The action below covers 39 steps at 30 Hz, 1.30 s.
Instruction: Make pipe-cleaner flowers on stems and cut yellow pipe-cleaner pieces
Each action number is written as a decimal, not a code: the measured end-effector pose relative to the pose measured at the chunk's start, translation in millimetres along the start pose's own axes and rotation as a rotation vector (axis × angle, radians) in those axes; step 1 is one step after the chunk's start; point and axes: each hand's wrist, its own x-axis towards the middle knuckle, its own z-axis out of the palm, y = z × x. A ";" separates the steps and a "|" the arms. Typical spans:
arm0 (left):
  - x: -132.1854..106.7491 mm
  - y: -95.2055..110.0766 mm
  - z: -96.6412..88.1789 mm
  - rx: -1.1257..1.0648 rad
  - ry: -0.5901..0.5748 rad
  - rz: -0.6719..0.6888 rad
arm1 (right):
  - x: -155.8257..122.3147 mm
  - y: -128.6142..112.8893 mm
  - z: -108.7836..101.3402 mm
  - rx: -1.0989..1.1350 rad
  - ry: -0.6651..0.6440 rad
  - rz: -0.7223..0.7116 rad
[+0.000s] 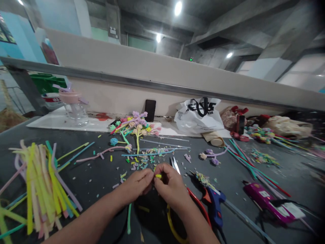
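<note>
My left hand point(141, 181) and my right hand point(169, 185) meet at the fingertips over the middle of the dark table. Between the right thumb and forefinger sits a short yellow pipe cleaner piece point(158, 176). The left fingers are pinched together, and whatever they grip is hidden. Below the left hand a green pipe cleaner point(129, 218) shows, and I cannot tell if it is held. Scissors point(175, 165) with red and yellow handles lie partly beneath my right hand and forearm. Just beyond my fingers are scattered fuzzy clippings point(147, 157).
Loose pipe cleaners point(42, 186) are heaped at left. A blue glue gun point(214, 205) and a magenta device point(270, 203) with a cable lie at right. Fuzzy flowers point(134, 123), a phone point(150, 110), a white bag point(199, 117) and a clear cup point(74, 110) are along the back.
</note>
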 end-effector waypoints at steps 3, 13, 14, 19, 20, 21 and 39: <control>0.6 -3.2 1.0 -0.148 -0.066 -0.056 | -1.1 0.6 -1.8 -0.104 0.001 -0.150; -9.9 1.8 9.5 -0.611 -0.070 -0.118 | -15.1 -10.0 -6.2 0.146 -0.026 -0.132; -11.0 0.9 8.7 -0.663 -0.071 -0.128 | -15.9 -11.8 -6.5 0.211 -0.055 -0.120; -13.2 -3.6 0.7 -0.835 -0.110 -0.135 | -14.1 -16.3 -5.0 0.369 -0.070 -0.063; -13.3 -3.7 -0.6 -0.850 -0.112 -0.126 | -13.5 -16.3 -4.2 0.381 -0.064 -0.053; -13.4 -3.3 -1.5 -0.856 -0.111 -0.118 | -12.9 -16.0 -3.2 0.395 -0.059 -0.046; -11.7 -8.1 1.9 -1.023 -0.198 -0.143 | -7.0 -9.0 1.6 0.679 -0.178 0.031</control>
